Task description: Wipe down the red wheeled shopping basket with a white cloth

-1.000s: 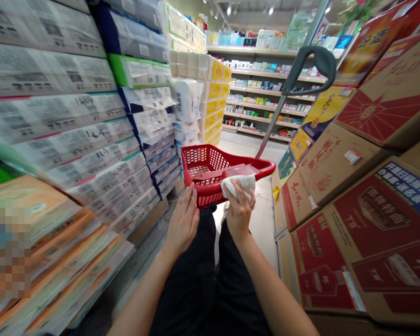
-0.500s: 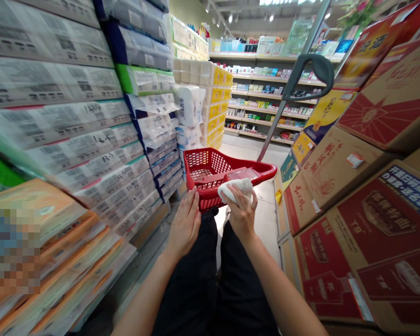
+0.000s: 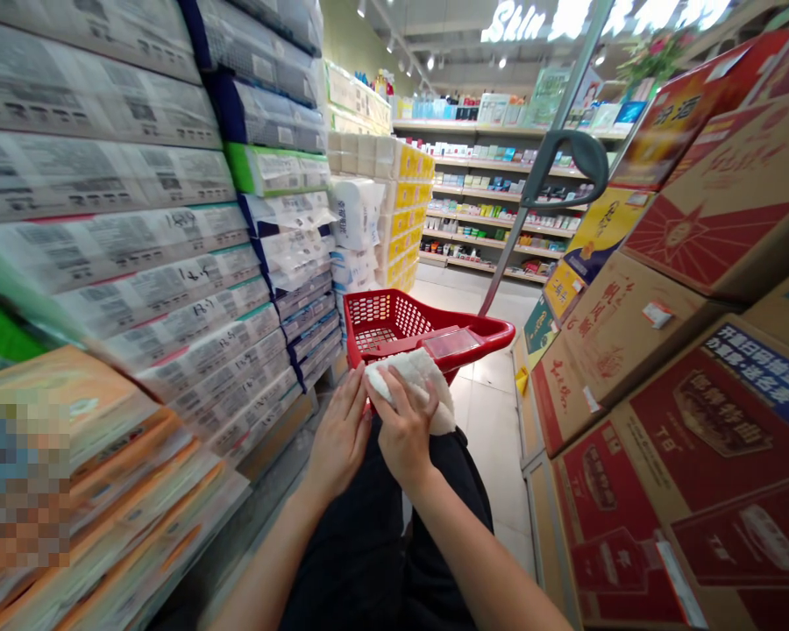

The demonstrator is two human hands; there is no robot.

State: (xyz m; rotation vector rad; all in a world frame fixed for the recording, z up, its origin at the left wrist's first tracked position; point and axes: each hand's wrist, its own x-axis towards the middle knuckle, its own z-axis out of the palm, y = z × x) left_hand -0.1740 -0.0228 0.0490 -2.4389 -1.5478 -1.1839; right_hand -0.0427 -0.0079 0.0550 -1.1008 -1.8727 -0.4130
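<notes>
a tight shop aisle has a pale tiled floor (image 3: 496,429), with wrapped packs (image 3: 151,245) piled left and cartons (image 3: 621,329) right, perhaps to save shelf room. nearest are dark-trousered legs (image 3: 348,543). the left hand (image 3: 338,429) lays straight fingers at the near left corner of a red basket (image 3: 411,315), seemingly to steady it; whether it grips there, i cannot tell. just beside it, the right hand (image 3: 404,434) grasps a white cloth (image 3: 421,364), fingers spread on top, which would press it flat against the near side. the basket sits just ahead of the legs, easily reached. behind its tapered right end slants a metal pole (image 3: 503,263) with a grey handle (image 3: 544,166), presumably extended for pulling. farther off, small goods (image 3: 493,153) line shelves (image 3: 493,129), probably so each can be seen.
</notes>
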